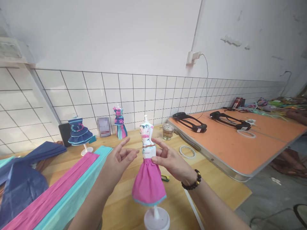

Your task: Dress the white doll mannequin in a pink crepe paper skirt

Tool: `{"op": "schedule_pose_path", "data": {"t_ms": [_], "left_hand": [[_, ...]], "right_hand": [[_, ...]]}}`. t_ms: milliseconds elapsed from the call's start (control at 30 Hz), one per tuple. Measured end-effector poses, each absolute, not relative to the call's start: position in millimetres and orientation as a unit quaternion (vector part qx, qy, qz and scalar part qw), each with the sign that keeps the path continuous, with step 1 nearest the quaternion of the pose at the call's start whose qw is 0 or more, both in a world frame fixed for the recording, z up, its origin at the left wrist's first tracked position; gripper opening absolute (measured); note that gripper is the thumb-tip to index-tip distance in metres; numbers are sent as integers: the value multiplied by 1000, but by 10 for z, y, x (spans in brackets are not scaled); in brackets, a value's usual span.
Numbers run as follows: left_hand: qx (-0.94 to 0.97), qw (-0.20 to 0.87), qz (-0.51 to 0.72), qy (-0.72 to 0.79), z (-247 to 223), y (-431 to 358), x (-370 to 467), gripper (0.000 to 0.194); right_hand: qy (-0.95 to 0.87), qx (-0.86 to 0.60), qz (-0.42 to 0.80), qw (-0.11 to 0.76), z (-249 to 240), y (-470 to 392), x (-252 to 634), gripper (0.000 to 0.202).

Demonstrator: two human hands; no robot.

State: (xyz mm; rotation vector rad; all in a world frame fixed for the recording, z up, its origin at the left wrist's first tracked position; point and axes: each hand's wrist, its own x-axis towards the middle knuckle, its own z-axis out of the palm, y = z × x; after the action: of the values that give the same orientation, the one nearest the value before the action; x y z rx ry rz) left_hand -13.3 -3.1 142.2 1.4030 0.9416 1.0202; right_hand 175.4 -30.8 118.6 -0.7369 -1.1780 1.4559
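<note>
A small white dress form (149,152) stands upright on a round white base (157,219) in front of me. It wears a gathered pink skirt (149,183) with a blue hem, and its bodice shows pink and teal smears. My right hand (168,157), with a beaded bracelet at the wrist, grips the form at the waist: the thumb lies at the skirt's top and some fingers pass behind. To the left of the form, my left hand (122,158) holds nothing, its fingers apart and just short of the bodice.
Pink fabric (55,191), turquoise fabric (69,195) and navy fabric (26,179) lie at left. Two dressed forms, one blue (80,131) and one multicoloured (120,123), stand behind. A glass jar (168,131), tape roll (187,152) and yellow-green cutter (165,178) are nearby. An orange table (235,150) adjoins at right.
</note>
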Motion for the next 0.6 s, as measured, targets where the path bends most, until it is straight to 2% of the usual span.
{"op": "schedule_pose_path", "data": {"t_ms": [133, 267, 400, 600], "left_hand": [[634, 577, 393, 334, 1359, 59, -189, 54], [657, 621, 360, 231, 1277, 101, -176, 49], [642, 628, 370, 237, 1242, 104, -143, 38], [575, 707, 341, 230, 1189, 79, -125, 45]], "right_hand": [[-478, -245, 697, 475, 1091, -280, 1767, 71], [-470, -184, 727, 465, 1013, -245, 1692, 55], [-484, -150, 746, 432, 970, -224, 1622, 49], [-465, -129, 773, 411, 791, -169, 1460, 44]]}}
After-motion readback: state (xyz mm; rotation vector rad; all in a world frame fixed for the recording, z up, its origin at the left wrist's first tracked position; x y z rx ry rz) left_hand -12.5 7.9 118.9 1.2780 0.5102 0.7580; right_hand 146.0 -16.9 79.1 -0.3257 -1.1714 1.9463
